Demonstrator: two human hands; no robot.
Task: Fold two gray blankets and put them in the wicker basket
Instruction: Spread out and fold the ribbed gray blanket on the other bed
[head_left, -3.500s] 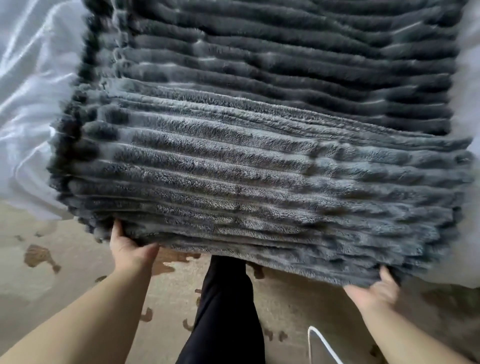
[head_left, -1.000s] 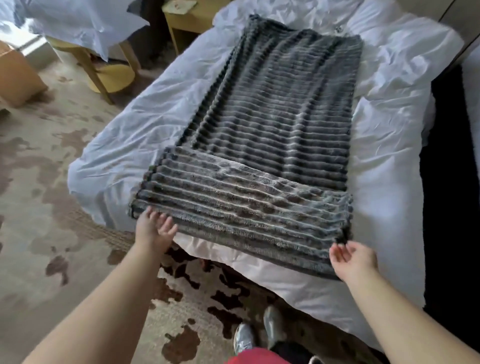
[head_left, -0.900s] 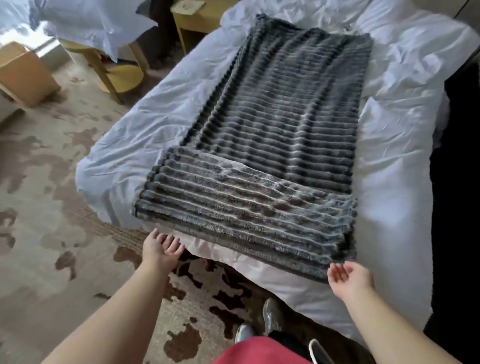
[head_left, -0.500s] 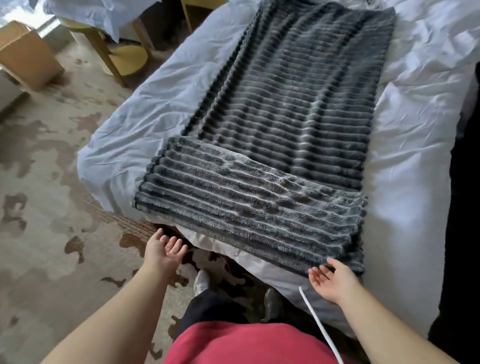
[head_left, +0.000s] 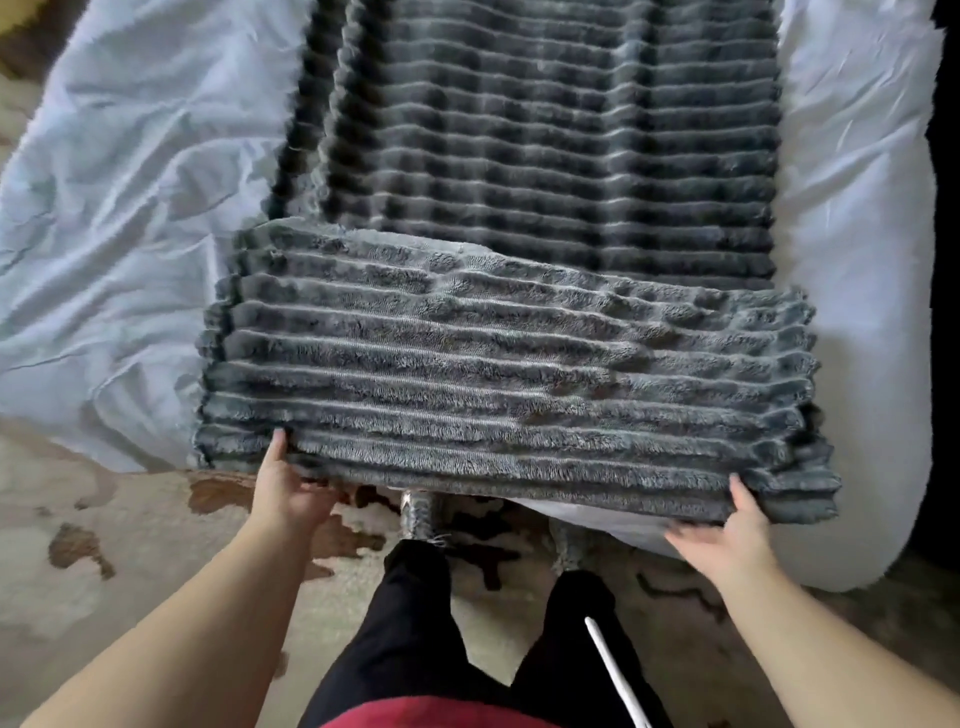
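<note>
The left grip is clenched on the near edge of the gray blanket. Its thumb is laid on top and its fingers are tucked out of sight beneath the fold. At the right grip the thumb is pressed on the same edge near the right corner. Its fingers are spread and blurred just below the edge, so a grasp cannot be told.

The held edge is carried slightly past the foot of the bed, above the patterned carpet. White sheet is exposed on both sides of the blanket, broadly on the left and as a narrower strip on the right, where a dark gap is met.

The blanket is laid on the bed with its long axis running straight away from the person. Its near end is doubled back over itself into a band set across that axis. The band is seen to jut out a little wider than the layer beneath.

The fabric is a dark gray plush, ribbed crosswise, with paler seams caught between the ridges.

Black trousers and a shoe are seen between the arms.
</note>
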